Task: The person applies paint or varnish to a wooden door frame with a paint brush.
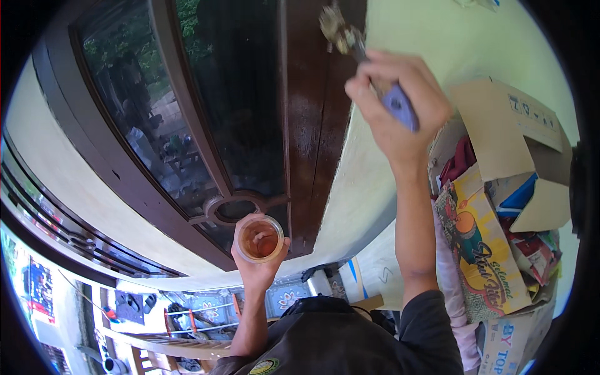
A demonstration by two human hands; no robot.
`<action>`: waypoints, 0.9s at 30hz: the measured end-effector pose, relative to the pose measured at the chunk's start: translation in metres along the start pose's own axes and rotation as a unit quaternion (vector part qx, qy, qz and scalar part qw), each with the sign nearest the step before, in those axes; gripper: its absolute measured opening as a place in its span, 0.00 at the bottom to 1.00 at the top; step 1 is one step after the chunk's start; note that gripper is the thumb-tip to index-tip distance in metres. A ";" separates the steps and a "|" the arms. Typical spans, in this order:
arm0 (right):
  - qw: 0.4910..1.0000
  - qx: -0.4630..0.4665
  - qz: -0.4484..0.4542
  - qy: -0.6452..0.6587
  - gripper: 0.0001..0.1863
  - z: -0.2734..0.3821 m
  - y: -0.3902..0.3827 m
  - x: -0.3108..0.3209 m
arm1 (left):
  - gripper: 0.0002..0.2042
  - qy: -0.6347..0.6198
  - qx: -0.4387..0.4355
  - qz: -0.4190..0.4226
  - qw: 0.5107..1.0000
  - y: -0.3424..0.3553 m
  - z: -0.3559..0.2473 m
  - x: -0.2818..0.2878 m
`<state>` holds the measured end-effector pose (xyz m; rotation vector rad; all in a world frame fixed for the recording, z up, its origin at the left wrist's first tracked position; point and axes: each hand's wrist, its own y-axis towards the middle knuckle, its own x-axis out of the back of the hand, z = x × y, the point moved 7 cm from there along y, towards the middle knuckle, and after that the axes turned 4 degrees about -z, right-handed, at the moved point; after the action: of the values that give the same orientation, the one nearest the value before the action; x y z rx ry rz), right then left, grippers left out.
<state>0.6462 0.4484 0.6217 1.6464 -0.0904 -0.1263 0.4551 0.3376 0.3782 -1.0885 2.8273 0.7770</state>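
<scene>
My right hand point(428, 100) is raised high, its fingers wrapped round the purple handle of a paintbrush point(400, 107). The worn, pale bristles are at the upper part of a dark brown wooden window frame point(309, 137); I cannot tell whether they touch it. Lower down, my left hand point(255, 267) grips a clear plastic cup point(260, 239) with some reddish-brown liquid in its bottom. That cup is held in front of the frame's lower end, close to a round wooden ring point(231, 207) set between the dark glass panes point(240, 94).
Cardboard boxes point(500, 119) stand stacked at the right, an open one stuffed with cloth and packets. A pale wall point(406, 37) borders the frame. Below lie patterned floor tiles point(275, 303), sandals point(140, 303) and a curved wooden rail point(181, 344).
</scene>
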 end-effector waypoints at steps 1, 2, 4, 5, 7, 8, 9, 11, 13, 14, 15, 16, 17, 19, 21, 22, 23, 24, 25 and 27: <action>0.999 -0.009 0.023 -0.040 0.12 0.004 -0.008 0.003 | 0.26 0.009 -0.006 0.001 1.000 0.000 0.001 0.001; 0.996 -0.019 0.046 -0.078 0.13 0.008 -0.016 0.001 | 0.26 0.005 -0.004 -0.007 1.000 0.001 0.002 0.005; 0.997 -0.039 0.037 -0.047 0.13 0.011 -0.015 0.002 | 0.26 0.018 0.030 -0.017 0.999 0.002 0.005 0.012; 0.998 0.013 0.024 -0.057 0.11 0.018 -0.006 0.007 | 0.26 0.011 0.034 -0.020 0.999 0.003 0.005 0.013; 0.998 0.052 0.002 -0.037 0.10 0.021 0.009 0.007 | 0.26 -0.006 0.042 -0.019 0.999 0.005 0.008 0.011; 0.998 0.052 0.005 -0.040 0.10 0.017 0.012 0.004 | 0.25 -0.019 0.049 -0.017 0.998 0.004 0.009 0.010; 0.996 0.045 0.042 -0.057 0.10 0.013 0.014 -0.002 | 0.25 -0.023 0.052 -0.014 0.998 0.002 0.009 0.009; 0.989 0.056 0.105 -0.083 0.09 0.012 0.009 -0.009 | 0.26 -0.021 0.031 -0.006 0.999 0.002 0.005 0.008; 0.992 0.010 0.114 -0.055 0.10 0.015 -0.009 -0.002 | 0.26 -0.021 0.038 -0.007 0.999 0.000 0.008 0.011; 0.992 -0.036 0.120 -0.026 0.10 0.010 -0.017 0.001 | 0.26 -0.017 0.044 -0.009 0.999 -0.001 0.010 0.012; 0.996 -0.054 0.073 -0.008 0.09 0.006 -0.018 0.009 | 0.26 -0.018 0.043 -0.007 0.999 0.000 0.011 0.014; 0.996 -0.053 0.068 -0.016 0.09 0.002 -0.016 0.013 | 0.26 -0.003 0.023 0.002 1.000 0.001 0.010 0.012; 0.994 -0.108 -0.034 0.007 0.09 -0.010 -0.012 0.026 | 0.25 0.012 0.005 0.014 1.000 0.003 0.009 0.010; 0.982 -0.108 -0.154 -0.001 0.06 -0.021 0.000 0.038 | 0.25 -0.006 0.013 0.022 1.000 0.004 0.011 0.005; 0.982 -0.119 -0.144 0.031 0.07 -0.035 0.001 0.023 | 0.25 -0.015 0.023 0.026 0.999 0.004 0.011 0.004; 0.982 -0.121 -0.124 0.074 0.07 -0.038 0.002 0.019 | 0.26 -0.024 0.045 0.016 0.999 0.002 0.011 0.002; 0.981 -0.124 -0.132 0.068 0.07 -0.040 -0.006 0.023 | 0.26 -0.033 0.066 0.005 0.997 0.001 0.013 0.003; 0.993 -0.072 -0.089 0.018 0.08 -0.036 -0.018 0.020 | 0.26 -0.027 0.065 0.014 0.997 0.000 0.013 0.002; 0.999 -0.020 -0.042 -0.028 0.08 -0.030 -0.026 0.015 | 0.26 -0.016 0.068 0.014 0.997 -0.002 0.014 0.003; 0.997 -0.070 -0.044 -0.005 0.09 -0.029 -0.042 0.024 | 0.26 0.001 0.068 0.013 0.998 -0.003 0.015 0.007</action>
<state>0.6736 0.4770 0.5810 1.5097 -0.0158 -0.2050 0.4497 0.3384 0.3624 -1.0348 2.8526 0.5765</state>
